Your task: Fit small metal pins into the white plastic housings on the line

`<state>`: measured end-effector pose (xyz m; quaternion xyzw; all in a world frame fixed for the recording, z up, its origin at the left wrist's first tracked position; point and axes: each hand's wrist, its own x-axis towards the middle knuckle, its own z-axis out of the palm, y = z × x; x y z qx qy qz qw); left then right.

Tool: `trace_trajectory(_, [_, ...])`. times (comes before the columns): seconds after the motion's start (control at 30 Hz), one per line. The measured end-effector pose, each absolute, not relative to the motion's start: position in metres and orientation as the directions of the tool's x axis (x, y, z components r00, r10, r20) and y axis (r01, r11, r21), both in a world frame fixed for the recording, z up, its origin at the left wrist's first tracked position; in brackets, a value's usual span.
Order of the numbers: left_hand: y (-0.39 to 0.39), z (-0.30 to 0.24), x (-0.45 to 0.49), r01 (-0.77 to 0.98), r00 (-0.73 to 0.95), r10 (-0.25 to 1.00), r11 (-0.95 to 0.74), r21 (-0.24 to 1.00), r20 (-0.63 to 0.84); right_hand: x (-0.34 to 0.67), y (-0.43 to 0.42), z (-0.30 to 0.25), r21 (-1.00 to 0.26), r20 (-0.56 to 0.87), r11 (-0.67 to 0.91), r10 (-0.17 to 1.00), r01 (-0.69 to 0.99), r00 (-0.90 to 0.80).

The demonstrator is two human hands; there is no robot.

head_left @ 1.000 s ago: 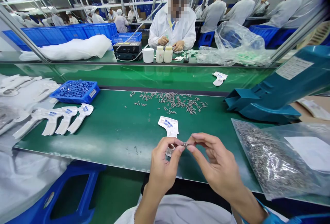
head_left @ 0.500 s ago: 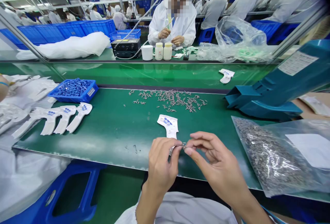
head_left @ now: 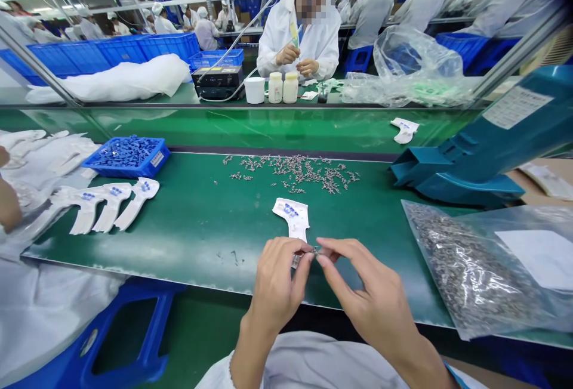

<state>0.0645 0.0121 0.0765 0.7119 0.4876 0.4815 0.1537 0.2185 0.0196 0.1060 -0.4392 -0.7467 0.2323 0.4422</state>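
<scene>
My left hand (head_left: 277, 284) and my right hand (head_left: 367, 296) meet fingertip to fingertip over the near edge of the green mat (head_left: 197, 228). Both pinch one tiny metal part (head_left: 316, 251) between thumb and forefinger. Just beyond the fingers lies a white plastic piece (head_left: 293, 217) with blue inserts, its near end hidden behind my left fingers. A scatter of small metal parts (head_left: 295, 173) lies farther back on the mat.
A blue tray of blue pieces (head_left: 128, 156) and several white plastic pieces (head_left: 107, 204) lie at left. A clear bag of metal parts (head_left: 474, 269) and a teal machine (head_left: 474, 150) stand at right. Another person's arm (head_left: 9, 198) shows at the left edge. A coated worker (head_left: 299, 37) sits opposite, past the conveyor.
My hands have stayed together on the small metal part and shifted slightly left. The white piece on the far conveyor has drifted right. Someone's arm has come in at the left edge.
</scene>
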Motion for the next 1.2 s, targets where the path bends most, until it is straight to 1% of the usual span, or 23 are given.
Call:
trace_trajectory(0.07, [0.013,0.076,0.065,0.599,0.066,0.801,-0.509,0.618,0.595,0.215,0.017,0.103,-0.848,0.303,0.324,0.946,0.420,-0.118])
trace_trajectory(0.13, [0.013,0.075,0.064,0.611,0.064,0.786,-0.518,0.599,0.615,0.212,0.015,0.100,-0.934,0.151,0.162,0.987,0.317,-0.061])
trace_trajectory(0.17, [0.014,0.075,0.063,0.595,0.055,0.792,-0.515,0.617,0.608,0.211,0.016,0.099,-0.960,0.101,0.111,0.993,0.256,-0.055])
trace_trajectory(0.23, [0.013,0.075,0.062,0.515,0.018,0.827,-0.489,0.704,0.561,0.211,0.018,0.099,-0.987,0.046,0.054,0.997,0.150,-0.056])
trace_trajectory(0.33, [0.013,0.076,0.062,0.310,-0.043,0.905,-0.390,0.867,0.423,0.212,0.022,0.100,-0.998,0.020,0.023,0.997,0.051,-0.070])
trace_trajectory(0.4, [0.012,0.077,0.063,0.195,-0.060,0.937,-0.327,0.925,0.344,0.214,0.023,0.100,-0.999,0.028,0.029,0.996,0.019,-0.083])
trace_trajectory(0.53, [0.011,0.079,0.064,0.055,-0.071,0.961,-0.263,0.963,0.266,0.215,0.022,0.097,-0.998,0.060,0.059,0.992,-0.006,-0.108])
trace_trajectory(0.67, [0.011,0.083,0.062,-0.128,-0.025,0.991,-0.133,0.983,0.130,0.214,0.021,0.094,-0.996,0.091,0.090,0.988,-0.015,-0.122])
trace_trajectory(0.77, [0.011,0.085,0.060,-0.189,-0.011,0.998,-0.066,0.980,0.065,0.214,0.021,0.094,-0.994,0.111,0.110,0.986,-0.020,-0.125])
trace_trajectory(0.87, [0.011,0.086,0.060,-0.204,-0.042,0.996,-0.085,0.975,0.078,0.214,0.020,0.097,-0.995,0.100,0.096,0.988,-0.040,-0.120])
trace_trajectory(0.93, [0.011,0.087,0.061,-0.168,-0.080,0.990,-0.128,0.977,0.116,0.213,0.020,0.100,-0.995,0.075,0.067,0.989,-0.068,-0.125])
trace_trajectory(1.1, [0.009,0.087,0.061,0.035,-0.132,0.955,-0.265,0.964,0.267,0.212,0.022,0.107,-0.993,0.005,-0.016,0.985,-0.119,-0.171])
trace_trajectory(1.2, [0.008,0.087,0.059,0.138,-0.138,0.935,-0.310,0.941,0.328,0.211,0.022,0.107,-0.998,0.035,0.028,0.988,-0.051,-0.153])
